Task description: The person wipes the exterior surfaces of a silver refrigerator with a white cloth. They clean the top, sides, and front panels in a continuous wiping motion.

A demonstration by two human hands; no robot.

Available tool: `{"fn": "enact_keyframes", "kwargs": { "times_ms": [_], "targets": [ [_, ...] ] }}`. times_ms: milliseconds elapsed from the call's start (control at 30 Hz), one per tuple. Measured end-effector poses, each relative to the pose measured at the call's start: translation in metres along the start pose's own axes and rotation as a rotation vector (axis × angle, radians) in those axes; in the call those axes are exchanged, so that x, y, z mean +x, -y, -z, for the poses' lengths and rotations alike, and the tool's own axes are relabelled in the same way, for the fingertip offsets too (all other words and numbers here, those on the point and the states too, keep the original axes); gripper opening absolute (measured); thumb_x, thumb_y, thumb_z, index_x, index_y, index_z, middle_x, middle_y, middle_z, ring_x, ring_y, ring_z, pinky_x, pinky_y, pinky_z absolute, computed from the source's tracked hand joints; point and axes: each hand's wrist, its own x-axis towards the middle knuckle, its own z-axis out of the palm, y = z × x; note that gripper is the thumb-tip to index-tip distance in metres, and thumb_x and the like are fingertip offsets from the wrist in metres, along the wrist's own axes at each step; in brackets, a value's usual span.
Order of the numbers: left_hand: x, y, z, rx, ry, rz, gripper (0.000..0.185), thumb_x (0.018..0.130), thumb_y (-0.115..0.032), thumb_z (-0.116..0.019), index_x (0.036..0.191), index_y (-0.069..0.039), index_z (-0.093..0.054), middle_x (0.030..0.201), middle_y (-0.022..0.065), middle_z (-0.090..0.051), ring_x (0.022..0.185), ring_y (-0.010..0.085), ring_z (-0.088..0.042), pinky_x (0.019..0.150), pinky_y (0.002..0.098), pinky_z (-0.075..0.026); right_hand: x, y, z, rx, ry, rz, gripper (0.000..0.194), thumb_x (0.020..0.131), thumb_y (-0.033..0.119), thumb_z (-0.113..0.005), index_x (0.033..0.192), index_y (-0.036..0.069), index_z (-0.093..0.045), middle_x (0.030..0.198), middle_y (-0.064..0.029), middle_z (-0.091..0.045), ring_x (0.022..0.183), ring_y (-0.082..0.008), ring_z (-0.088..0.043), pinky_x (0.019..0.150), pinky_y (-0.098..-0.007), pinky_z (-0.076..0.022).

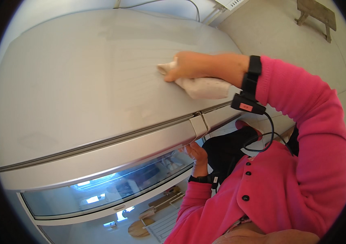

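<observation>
My right hand [188, 65] is closed around a pale cloth [206, 87], pressed on the flat light-grey top [69, 82] of a glass-fronted cabinet, which looks like a display fridge. Part of the cloth spreads below my wrist near the top's front edge. Lower down, my left hand [195, 152] is at the underside of the metallic front rim [115, 158], beside the glass front [109, 189]. Its fingertips are partly hidden, so whether it grips the rim is unclear. Black straps with small devices sit on both wrists.
A dark cable [197, 10] runs along the wall behind the cabinet. A small wooden bench [316, 13] stands on the tiled floor at upper right. Another cable [272, 134] hangs from the right wrist's device. Reflections cross the glass panels below.
</observation>
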Motion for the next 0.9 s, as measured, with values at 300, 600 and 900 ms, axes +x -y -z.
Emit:
{"fn": "enact_keyframes", "kwargs": {
  "times_ms": [300,600,900],
  "targets": [
    [-0.003,0.009,-0.001,-0.045,0.016,-0.006,0.04,0.099,-0.03,-0.036,0.118,-0.005,-0.062,0.124,0.0186,-0.056,0.116,0.0405,-0.043,0.1,0.0509,-0.023,0.003,0.013,-0.001,-0.015,-0.035,-0.002,0.065,0.068,0.047,-0.07,0.095,-0.012,-0.065,0.088,-0.0246,-0.067,0.078,-0.0329,-0.065,0.066,-0.0397,-0.0491],
    [-0.002,0.009,0.001,0.01,0.057,-0.019,0.045,0.102,-0.028,-0.029,0.124,0.0,-0.058,0.129,0.0216,-0.052,0.114,0.0409,-0.041,0.099,0.05,-0.026,-0.002,0.01,0.0,0.008,-0.05,-0.002,0.061,0.067,0.046,-0.072,0.092,-0.01,-0.066,0.084,-0.0221,-0.068,0.075,-0.0303,-0.065,0.064,-0.0397,-0.0496],
    [-0.01,0.025,-0.001,-0.022,0.083,0.023,0.046,0.1,-0.031,-0.035,0.132,-0.003,-0.052,0.139,0.0237,-0.045,0.126,0.0439,-0.037,0.106,0.0534,-0.02,-0.029,-0.091,0.002,-0.003,-0.093,-0.197,0.046,0.072,0.036,-0.069,0.095,-0.003,-0.068,0.089,-0.0213,-0.068,0.083,-0.0312,-0.066,0.072,-0.0397,-0.0504]
  ]
}}
